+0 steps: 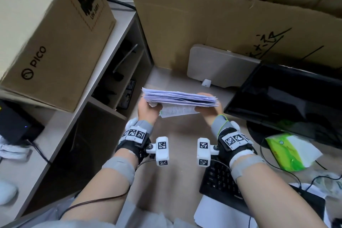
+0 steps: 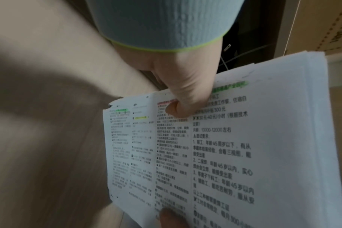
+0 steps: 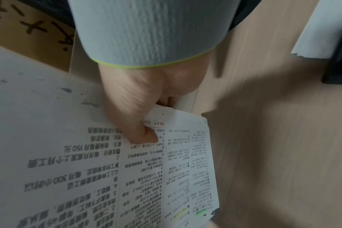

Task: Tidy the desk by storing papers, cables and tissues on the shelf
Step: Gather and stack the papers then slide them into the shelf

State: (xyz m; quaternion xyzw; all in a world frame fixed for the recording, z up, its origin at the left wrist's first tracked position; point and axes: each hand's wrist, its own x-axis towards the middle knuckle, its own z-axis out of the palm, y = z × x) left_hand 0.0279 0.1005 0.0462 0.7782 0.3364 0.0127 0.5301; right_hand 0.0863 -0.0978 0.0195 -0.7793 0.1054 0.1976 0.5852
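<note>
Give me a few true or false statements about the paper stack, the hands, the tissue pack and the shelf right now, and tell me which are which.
1. Both hands hold the paper stack, the left hand at one end, the right hand at the other. True.
2. The stack lies flat on the desk. False: it is held up above it.
3. The green tissue pack sits on the shelf. False: it lies on the desk by the monitor.
4. The sheets carry printed text. True.
5. The keyboard is beneath the right forearm. True.
</note>
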